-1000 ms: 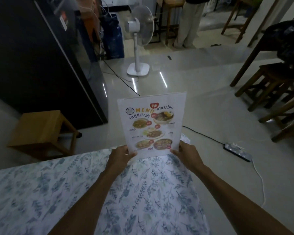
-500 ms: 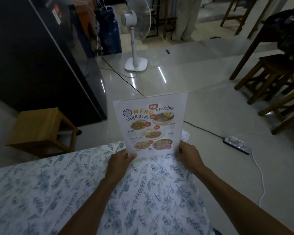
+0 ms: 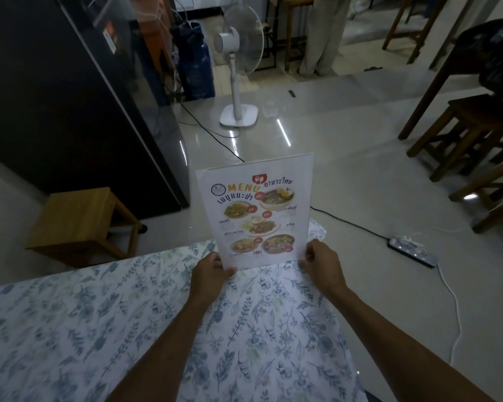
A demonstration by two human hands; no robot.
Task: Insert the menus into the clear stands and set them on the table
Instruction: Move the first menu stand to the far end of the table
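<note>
A white menu sheet with food pictures sits inside a clear stand [image 3: 254,210], held upright at the far corner of the table [image 3: 70,329], which has a blue floral cloth. My left hand [image 3: 211,269] grips the stand's lower left corner. At the lower right corner my right hand [image 3: 321,261] holds the other side. The stand's base is hidden behind my hands, so I cannot tell whether it touches the cloth.
A wooden stool [image 3: 82,221] stands left of the table beside a dark fridge [image 3: 56,91]. A white pedestal fan [image 3: 238,68] is ahead on the floor. A power strip [image 3: 412,250] and cables lie to the right, with wooden stools [image 3: 476,132] further right. A person's legs [image 3: 322,36] show at the back.
The menu stand has stayed in both hands, upright at the table's far corner. It sits slightly lower and nearer the cloth than a second ago; the view has shifted a little.
</note>
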